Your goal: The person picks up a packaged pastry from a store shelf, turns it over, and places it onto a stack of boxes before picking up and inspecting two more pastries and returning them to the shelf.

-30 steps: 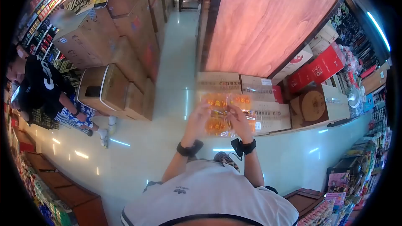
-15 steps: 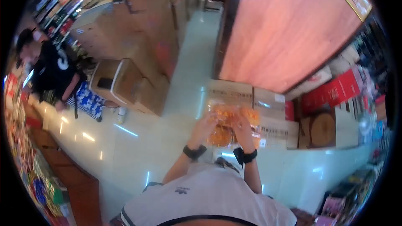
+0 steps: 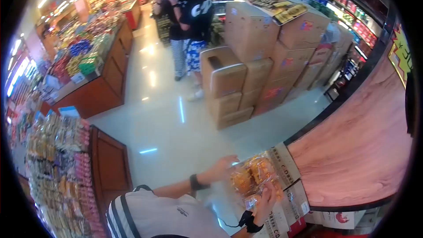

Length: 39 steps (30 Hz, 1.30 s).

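Note:
Clear plastic packets of orange-yellow snack food lie on top of cardboard cartons, low in front of me. My left hand is just left of the packets, blurred, with its fingers stretched out and nothing visible in them. On the near side of the pile, my right hand has its fingers bent on the edge of a packet. What the packets hold exactly is too blurred to name. Both wrists wear black bands, and a dark cord hangs by the right one.
Stacked cardboard boxes stand across the aisle. Two people stand beside them. A pink wood-grain panel rises at the right, over the printed cartons. Goods counters line the left side, with shiny tiled floor between.
My view has swung left, so the cartons and packets now sit lower right. The left hand has come off the packets to their left side; the right hand stays on them.

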Each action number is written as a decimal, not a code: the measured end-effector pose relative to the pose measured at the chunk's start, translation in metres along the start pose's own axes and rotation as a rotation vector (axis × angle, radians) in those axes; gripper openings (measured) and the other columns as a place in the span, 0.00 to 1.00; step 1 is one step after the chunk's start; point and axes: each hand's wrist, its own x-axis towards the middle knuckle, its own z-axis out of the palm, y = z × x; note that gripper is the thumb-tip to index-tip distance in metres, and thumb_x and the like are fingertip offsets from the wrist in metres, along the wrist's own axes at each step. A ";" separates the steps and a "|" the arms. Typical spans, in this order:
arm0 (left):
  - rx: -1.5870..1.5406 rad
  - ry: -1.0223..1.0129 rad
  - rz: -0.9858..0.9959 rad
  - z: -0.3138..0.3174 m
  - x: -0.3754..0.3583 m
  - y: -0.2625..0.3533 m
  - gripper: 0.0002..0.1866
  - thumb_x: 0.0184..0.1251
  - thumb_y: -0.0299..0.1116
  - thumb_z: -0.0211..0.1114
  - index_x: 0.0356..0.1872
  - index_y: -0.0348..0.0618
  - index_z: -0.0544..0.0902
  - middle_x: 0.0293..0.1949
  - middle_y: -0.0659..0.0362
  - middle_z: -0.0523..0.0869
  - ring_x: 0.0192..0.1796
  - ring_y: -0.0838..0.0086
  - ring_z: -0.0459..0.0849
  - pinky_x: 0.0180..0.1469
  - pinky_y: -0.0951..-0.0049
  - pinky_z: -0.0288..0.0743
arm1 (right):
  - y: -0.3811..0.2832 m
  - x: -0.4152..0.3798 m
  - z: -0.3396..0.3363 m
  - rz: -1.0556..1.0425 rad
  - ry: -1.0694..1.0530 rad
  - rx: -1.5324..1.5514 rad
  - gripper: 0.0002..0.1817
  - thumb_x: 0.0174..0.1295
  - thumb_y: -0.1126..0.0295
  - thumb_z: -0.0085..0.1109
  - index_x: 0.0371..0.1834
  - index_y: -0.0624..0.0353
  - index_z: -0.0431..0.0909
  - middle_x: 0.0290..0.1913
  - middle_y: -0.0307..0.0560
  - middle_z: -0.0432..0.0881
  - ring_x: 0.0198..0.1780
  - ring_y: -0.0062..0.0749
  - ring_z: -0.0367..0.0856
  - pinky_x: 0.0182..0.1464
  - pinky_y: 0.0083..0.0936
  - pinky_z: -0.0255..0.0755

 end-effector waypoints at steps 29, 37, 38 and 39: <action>-0.033 0.970 -0.501 -0.101 -0.433 0.039 0.16 0.68 0.32 0.62 0.56 0.40 0.79 0.52 0.51 0.85 0.53 0.62 0.83 0.53 0.66 0.76 | -0.023 -0.215 0.162 -0.185 -0.943 -0.071 0.17 0.69 0.68 0.54 0.57 0.65 0.75 0.51 0.47 0.82 0.53 0.29 0.79 0.57 0.25 0.71; 0.029 1.364 -0.610 -0.090 -0.571 0.077 0.15 0.66 0.30 0.63 0.53 0.39 0.80 0.48 0.47 0.84 0.50 0.56 0.84 0.51 0.64 0.77 | -0.048 -0.323 0.239 -0.282 -1.418 -0.143 0.18 0.69 0.68 0.54 0.58 0.63 0.75 0.53 0.50 0.82 0.54 0.30 0.79 0.58 0.27 0.71; 0.047 1.396 -0.619 -0.086 -0.583 0.077 0.16 0.67 0.31 0.62 0.54 0.39 0.80 0.49 0.48 0.85 0.51 0.58 0.84 0.52 0.65 0.77 | -0.051 -0.335 0.247 -0.293 -1.468 -0.138 0.18 0.69 0.68 0.54 0.59 0.64 0.75 0.54 0.50 0.82 0.55 0.30 0.79 0.59 0.27 0.70; 0.070 1.436 -0.633 -0.083 -0.595 0.076 0.16 0.68 0.32 0.62 0.54 0.39 0.80 0.50 0.49 0.85 0.52 0.60 0.84 0.53 0.65 0.77 | -0.055 -0.346 0.257 -0.304 -1.526 -0.130 0.19 0.69 0.68 0.53 0.59 0.64 0.75 0.55 0.51 0.81 0.56 0.30 0.78 0.60 0.28 0.69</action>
